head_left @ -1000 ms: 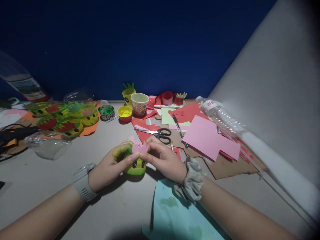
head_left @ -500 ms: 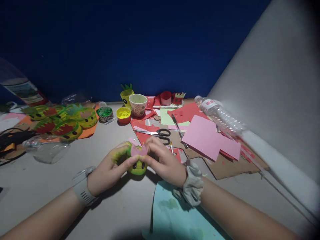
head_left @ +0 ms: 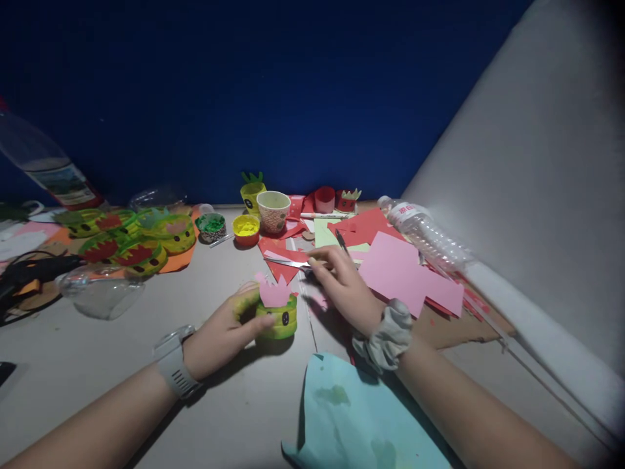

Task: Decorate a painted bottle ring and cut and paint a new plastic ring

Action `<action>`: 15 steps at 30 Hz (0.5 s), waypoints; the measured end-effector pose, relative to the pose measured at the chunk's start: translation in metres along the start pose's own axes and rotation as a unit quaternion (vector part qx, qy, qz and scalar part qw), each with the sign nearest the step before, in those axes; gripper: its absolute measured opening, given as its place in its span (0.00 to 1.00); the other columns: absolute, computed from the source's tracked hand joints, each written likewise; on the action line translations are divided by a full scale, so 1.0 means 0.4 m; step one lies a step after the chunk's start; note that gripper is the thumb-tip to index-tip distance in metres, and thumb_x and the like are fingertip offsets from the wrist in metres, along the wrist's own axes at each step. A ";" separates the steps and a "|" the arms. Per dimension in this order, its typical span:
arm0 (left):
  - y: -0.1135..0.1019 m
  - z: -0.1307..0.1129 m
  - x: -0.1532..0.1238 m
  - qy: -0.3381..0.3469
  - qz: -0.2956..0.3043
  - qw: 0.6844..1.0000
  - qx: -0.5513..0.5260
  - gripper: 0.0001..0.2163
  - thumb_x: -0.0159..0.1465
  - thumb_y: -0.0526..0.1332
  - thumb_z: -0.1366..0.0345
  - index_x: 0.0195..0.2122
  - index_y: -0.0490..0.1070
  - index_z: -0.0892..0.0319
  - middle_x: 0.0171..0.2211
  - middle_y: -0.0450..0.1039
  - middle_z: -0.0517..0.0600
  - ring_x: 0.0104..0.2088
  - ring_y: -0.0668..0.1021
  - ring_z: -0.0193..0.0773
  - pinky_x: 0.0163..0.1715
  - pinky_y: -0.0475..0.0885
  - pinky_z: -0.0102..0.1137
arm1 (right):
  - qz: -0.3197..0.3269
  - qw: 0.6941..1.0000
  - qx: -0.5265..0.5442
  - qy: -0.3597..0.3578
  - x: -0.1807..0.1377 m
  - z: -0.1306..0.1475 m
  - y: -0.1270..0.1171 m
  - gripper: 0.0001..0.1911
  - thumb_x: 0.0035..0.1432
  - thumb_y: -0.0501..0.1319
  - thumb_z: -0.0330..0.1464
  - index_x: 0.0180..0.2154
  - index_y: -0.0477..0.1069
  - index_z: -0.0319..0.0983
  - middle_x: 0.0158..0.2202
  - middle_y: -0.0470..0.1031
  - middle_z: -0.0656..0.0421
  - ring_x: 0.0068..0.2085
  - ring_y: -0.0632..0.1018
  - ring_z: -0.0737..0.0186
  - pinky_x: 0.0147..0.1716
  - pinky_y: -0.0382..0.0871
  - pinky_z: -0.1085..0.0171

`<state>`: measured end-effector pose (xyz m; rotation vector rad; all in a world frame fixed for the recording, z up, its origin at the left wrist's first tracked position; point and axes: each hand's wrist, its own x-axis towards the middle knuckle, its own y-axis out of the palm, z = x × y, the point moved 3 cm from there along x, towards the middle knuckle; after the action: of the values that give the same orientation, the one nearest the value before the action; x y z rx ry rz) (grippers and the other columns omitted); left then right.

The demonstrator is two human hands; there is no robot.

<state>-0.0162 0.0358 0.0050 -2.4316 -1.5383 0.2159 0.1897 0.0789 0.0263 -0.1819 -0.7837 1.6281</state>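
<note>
My left hand (head_left: 229,329) grips a small green-and-yellow painted ring (head_left: 278,326) with black eyes, thumb on its front. A pink paper crown piece (head_left: 274,291) with pointed tips stands up from the ring's top edge. Over the scissors (head_left: 288,262) lies my right hand (head_left: 342,280), its thumb and fingers closing around the handles, which it mostly hides. The blades point left across red paper scraps (head_left: 278,251).
Behind are a green paint cup (head_left: 211,225), a yellow paint cup (head_left: 246,229) and a paper cup (head_left: 273,212). Painted rings (head_left: 146,254) and a glue gun (head_left: 29,277) sit left. Pink paper (head_left: 393,270), a plastic bottle (head_left: 430,234) and blue-green paper (head_left: 356,417) lie right.
My right hand has let go of the pink crown piece and moved right and away from me onto the scissors. The left hand still holds the painted ring, now turned slightly.
</note>
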 end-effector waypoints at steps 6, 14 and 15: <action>0.011 0.004 -0.002 -0.028 0.020 0.999 0.001 0.31 0.50 0.72 0.59 0.55 0.66 0.56 0.49 0.70 0.56 0.50 0.73 0.50 0.52 0.70 0.47 | -0.077 0.934 -0.338 0.085 0.035 -0.102 -0.057 0.20 0.61 0.56 0.33 0.53 0.66 0.32 0.50 0.69 0.42 0.51 0.68 0.40 0.49 0.63 0.46; 0.020 -0.004 -0.005 -0.067 -0.021 0.995 -0.067 0.26 0.51 0.71 0.61 0.50 0.67 0.59 0.43 0.72 0.55 0.42 0.77 0.46 0.42 0.76 0.44 | -0.050 0.939 -0.328 0.085 0.043 -0.142 -0.060 0.19 0.60 0.50 0.26 0.51 0.68 0.31 0.44 0.71 0.41 0.46 0.73 0.44 0.43 0.66 0.52; 0.020 -0.004 -0.005 -0.065 -0.020 0.996 -0.062 0.27 0.50 0.72 0.61 0.49 0.68 0.59 0.43 0.73 0.54 0.42 0.77 0.46 0.42 0.76 0.43 | -0.049 0.941 -0.325 0.083 0.044 -0.142 -0.061 0.20 0.59 0.50 0.25 0.52 0.68 0.32 0.43 0.72 0.41 0.45 0.73 0.44 0.42 0.66 0.52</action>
<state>-0.0099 0.0304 0.0044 -2.5231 -1.7026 0.2840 0.2356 0.1171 0.0028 -0.7292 -1.1567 1.1919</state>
